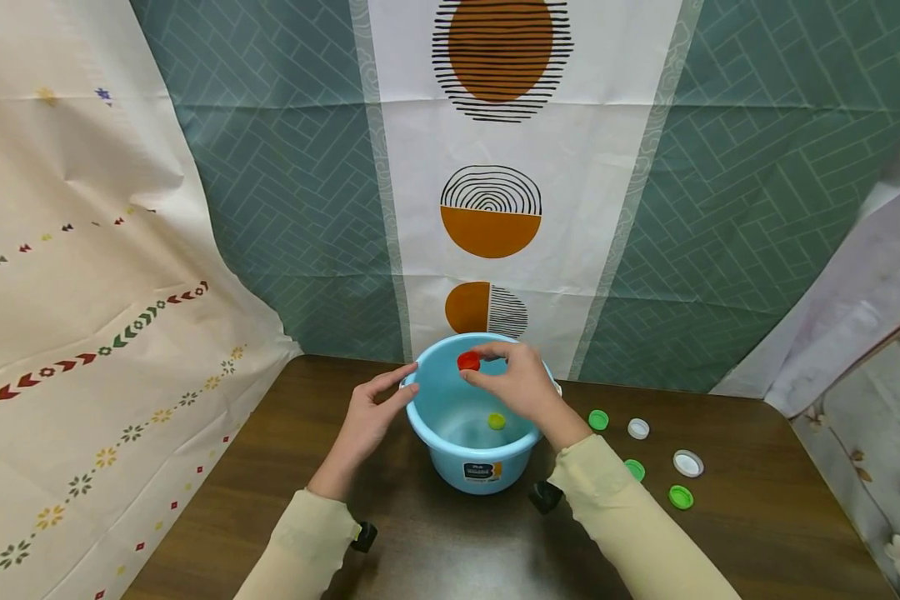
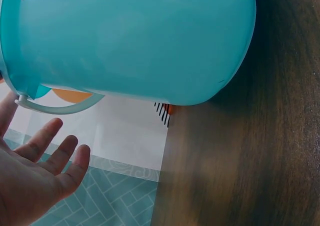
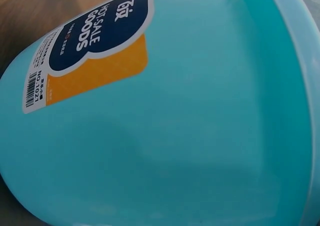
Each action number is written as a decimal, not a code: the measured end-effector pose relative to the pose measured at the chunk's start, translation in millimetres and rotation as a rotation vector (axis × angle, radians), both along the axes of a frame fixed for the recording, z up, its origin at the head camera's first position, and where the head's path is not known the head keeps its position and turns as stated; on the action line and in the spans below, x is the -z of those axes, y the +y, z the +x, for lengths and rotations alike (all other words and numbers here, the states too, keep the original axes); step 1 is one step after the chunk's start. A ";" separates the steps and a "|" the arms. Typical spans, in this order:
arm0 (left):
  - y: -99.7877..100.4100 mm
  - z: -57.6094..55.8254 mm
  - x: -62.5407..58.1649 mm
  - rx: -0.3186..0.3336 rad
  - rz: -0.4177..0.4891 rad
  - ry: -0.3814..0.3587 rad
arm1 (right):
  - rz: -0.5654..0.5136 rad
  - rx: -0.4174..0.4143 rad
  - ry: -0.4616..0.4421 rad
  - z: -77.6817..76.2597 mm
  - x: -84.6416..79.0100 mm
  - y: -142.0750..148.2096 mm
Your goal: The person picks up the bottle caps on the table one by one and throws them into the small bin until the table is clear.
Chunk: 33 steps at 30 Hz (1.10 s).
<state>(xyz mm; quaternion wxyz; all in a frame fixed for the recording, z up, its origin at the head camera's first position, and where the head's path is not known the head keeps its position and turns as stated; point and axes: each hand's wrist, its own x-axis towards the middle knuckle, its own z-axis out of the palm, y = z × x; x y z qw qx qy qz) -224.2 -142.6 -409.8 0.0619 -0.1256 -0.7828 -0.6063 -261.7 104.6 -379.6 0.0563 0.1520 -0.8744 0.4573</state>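
Where tbl [image 1: 765,508] ends, drapes [image 1: 285,208] hang (bkt [image 1: 457,404] nearby).

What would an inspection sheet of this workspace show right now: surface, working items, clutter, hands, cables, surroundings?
Surface: brown wood-grain table.
Job's things: light-blue bucket upright, yellow cap inside; red cap at its opening; three green caps and two white caps on the table to its right.
Clutter: nothing seen.
Left hand: at the bucket's rim, appears to touch it.
Right hand: pinches the red cap.
Cables: nothing seen.
Surroundings: green-and-white patterned cloth behind, cream patterned cloth at left.
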 end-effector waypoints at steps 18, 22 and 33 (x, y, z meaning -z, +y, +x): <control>0.3 0.5 -0.7 -0.005 0.007 -0.005 | -0.078 0.026 -0.016 4.6 -15.6 24.9; 0.0 0.0 -0.5 0.000 0.010 -0.006 | -0.086 0.064 0.038 5.9 -20.2 42.0; -0.7 -0.3 1.4 -0.007 0.018 -0.016 | -0.054 0.230 0.128 14.2 -14.2 111.7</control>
